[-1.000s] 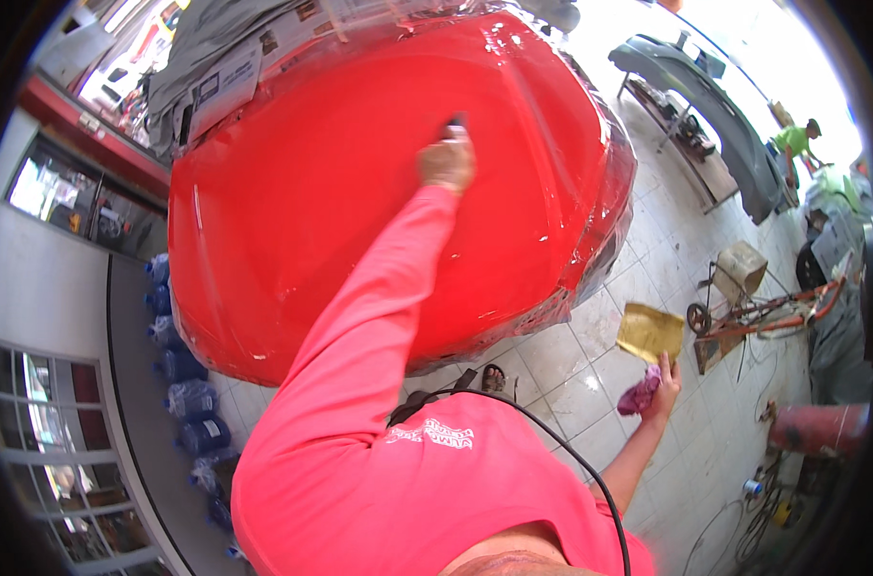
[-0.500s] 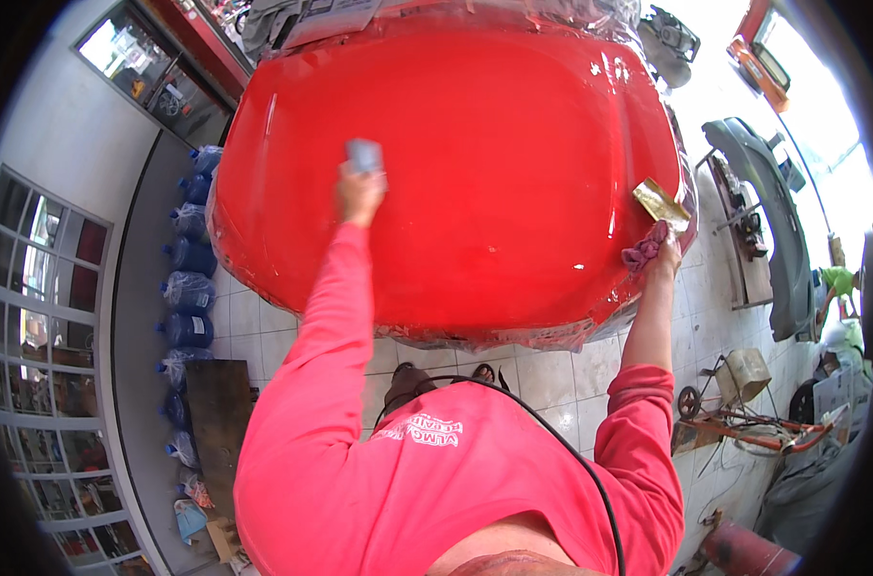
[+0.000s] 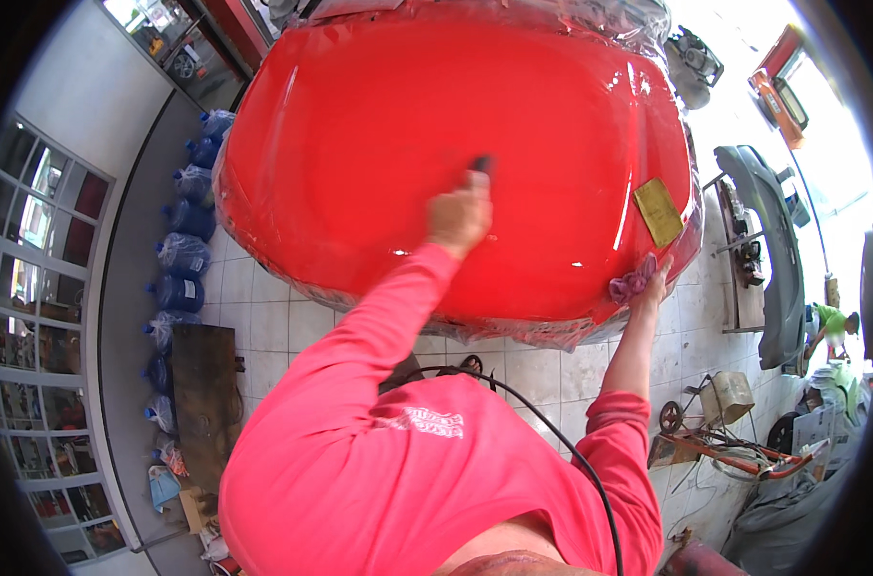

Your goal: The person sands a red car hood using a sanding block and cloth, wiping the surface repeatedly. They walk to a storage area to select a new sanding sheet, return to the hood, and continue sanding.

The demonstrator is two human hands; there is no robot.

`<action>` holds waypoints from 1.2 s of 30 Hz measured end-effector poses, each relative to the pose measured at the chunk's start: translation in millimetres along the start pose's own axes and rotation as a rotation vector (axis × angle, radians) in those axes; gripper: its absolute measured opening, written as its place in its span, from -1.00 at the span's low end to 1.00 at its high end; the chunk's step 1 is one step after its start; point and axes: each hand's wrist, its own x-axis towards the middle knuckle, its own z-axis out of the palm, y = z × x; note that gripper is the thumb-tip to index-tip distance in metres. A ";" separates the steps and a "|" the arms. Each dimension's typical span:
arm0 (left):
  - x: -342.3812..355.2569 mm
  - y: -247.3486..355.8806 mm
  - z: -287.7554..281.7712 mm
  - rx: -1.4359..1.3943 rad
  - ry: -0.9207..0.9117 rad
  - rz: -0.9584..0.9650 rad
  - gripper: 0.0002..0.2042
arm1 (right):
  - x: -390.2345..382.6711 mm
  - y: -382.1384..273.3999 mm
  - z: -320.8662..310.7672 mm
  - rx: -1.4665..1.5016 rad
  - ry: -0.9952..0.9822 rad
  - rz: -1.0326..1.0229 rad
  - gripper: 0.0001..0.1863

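A glossy red car hood [image 3: 379,106] spreads before me, its edges wrapped in clear plastic film. Near its middle, my left hand [image 3: 460,213] is closed on a small dark flat pad [image 3: 481,164]; motion blurs it, and its exact kind does not show. At the hood's right front corner, my right hand [image 3: 655,288] grips a crumpled purple-pink cloth [image 3: 632,281]. Just beyond that cloth a yellowish rectangular sheet [image 3: 658,212] lies on the hood, apart from my fingers.
Several blue water jugs [image 3: 180,291] line the left wall beside a dark board [image 3: 206,413]. To the right stand a grey bumper [image 3: 767,250] and a wheeled metal frame [image 3: 734,451]. A black hose [image 3: 571,446] crosses my front. A person in green [image 3: 825,326] is at far right.
My left hand has swept right and slightly nearer across the hood with the pad. The right hand has shifted slightly nearer with the cloth; the yellowish sheet now lies flatter.
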 end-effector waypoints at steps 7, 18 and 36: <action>-18.9 146.9 74.8 -0.363 -0.277 0.219 -0.48 | -109.4 98.2 -155.6 0.152 0.068 0.234 -0.09; -90.1 -215.6 -25.5 -0.470 0.081 -0.351 -0.59 | -356.1 216.3 -307.1 0.226 0.334 0.360 -0.32; -460.7 -651.7 -115.6 -0.773 0.270 -1.125 -0.66 | -479.9 251.5 229.1 -0.642 -0.257 -0.153 0.19</action>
